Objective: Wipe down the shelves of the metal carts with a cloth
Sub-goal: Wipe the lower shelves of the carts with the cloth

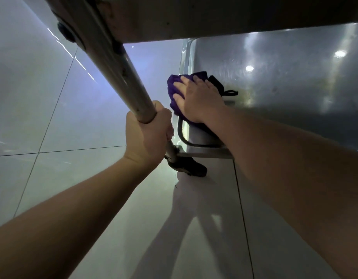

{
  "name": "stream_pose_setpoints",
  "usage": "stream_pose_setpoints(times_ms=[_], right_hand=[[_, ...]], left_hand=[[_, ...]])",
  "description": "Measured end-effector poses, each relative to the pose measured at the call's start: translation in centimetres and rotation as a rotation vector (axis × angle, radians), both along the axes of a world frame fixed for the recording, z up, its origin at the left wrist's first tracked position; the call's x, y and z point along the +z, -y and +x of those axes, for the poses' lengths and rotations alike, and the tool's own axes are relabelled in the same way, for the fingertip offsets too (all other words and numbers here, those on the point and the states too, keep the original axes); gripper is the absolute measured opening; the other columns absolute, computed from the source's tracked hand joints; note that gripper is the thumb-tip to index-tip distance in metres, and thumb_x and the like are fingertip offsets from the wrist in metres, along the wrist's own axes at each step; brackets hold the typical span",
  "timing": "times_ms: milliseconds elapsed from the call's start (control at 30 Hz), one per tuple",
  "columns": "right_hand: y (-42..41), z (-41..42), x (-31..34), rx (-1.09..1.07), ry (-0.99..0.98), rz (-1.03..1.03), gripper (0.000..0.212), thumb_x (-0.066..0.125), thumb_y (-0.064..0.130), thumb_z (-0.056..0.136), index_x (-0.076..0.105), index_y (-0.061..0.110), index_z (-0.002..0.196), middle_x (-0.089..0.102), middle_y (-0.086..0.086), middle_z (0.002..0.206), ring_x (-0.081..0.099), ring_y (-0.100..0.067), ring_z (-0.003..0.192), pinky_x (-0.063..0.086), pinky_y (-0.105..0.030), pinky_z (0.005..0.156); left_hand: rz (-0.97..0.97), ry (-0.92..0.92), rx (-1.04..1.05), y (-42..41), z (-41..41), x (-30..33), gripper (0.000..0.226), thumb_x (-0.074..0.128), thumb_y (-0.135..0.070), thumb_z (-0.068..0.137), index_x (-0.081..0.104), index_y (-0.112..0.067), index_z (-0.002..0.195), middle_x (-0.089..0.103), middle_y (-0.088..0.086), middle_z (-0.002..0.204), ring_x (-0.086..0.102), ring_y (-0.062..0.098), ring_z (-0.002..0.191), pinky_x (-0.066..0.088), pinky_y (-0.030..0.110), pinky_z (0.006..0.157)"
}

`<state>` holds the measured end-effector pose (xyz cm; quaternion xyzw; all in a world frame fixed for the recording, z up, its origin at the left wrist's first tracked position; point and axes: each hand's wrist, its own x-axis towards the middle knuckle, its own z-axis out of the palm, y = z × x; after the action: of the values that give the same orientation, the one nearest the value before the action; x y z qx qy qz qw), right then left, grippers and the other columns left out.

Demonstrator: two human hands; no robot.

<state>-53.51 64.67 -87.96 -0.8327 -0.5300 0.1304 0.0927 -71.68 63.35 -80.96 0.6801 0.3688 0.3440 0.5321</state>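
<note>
A purple cloth (pixel 174 87) lies bunched on the near left corner of the metal cart's lower shelf (pixel 285 77). My right hand (pixel 196 99) presses flat on the cloth with straight fingers, covering most of it. My left hand (pixel 148 135) grips the cart's upright metal post (pixel 121 77) low down, fingers curled round it. The cart's upper shelf (pixel 214 15) overhangs the top of the view and hides the far part of the lower shelf.
A black caster wheel (pixel 192 168) sits under the post at the cart's corner. Pale glossy floor tiles (pixel 73 168) spread to the left and below. A black strap or loop (pixel 230 93) lies on the shelf beside the cloth.
</note>
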Motion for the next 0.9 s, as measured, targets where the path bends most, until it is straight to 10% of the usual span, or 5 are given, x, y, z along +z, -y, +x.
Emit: stream_pose_setpoints(times_ms=[500,700,900], right_hand=[[12.8,13.8,-0.1,-0.806,0.034,-0.069,0.067,0.02,0.05,0.106,0.017,0.021,0.166,0.012,-0.005,0.174,0.009,-0.033,0.159,0.007,-0.054,0.128],[6.8,6.5,0.8,-0.461,0.065,-0.047,0.06,0.025,0.047,0.105,0.037,0.019,0.156,0.032,-0.006,0.166,0.03,-0.034,0.149,0.027,-0.053,0.12],[2.6,-4.6,0.0,-0.066,0.008,0.004,0.061,0.023,0.05,0.107,0.021,0.032,0.165,0.015,0.008,0.173,0.012,-0.025,0.159,0.008,-0.046,0.127]], left_hand=[[0.002,0.029,-0.001,0.9,0.1,-0.4,0.029,0.05,-0.02,0.073,0.039,0.002,0.058,0.04,0.017,0.051,0.043,0.026,0.051,0.042,0.039,0.056],[0.001,0.028,0.038,0.9,-0.1,0.1,0.024,0.048,-0.014,0.074,0.039,-0.002,0.055,0.039,0.015,0.05,0.044,0.026,0.051,0.044,0.034,0.055],[0.021,0.009,0.028,1.0,0.0,0.2,0.023,0.048,-0.011,0.077,0.045,0.001,0.058,0.044,0.004,0.046,0.047,0.024,0.051,0.044,0.036,0.055]])
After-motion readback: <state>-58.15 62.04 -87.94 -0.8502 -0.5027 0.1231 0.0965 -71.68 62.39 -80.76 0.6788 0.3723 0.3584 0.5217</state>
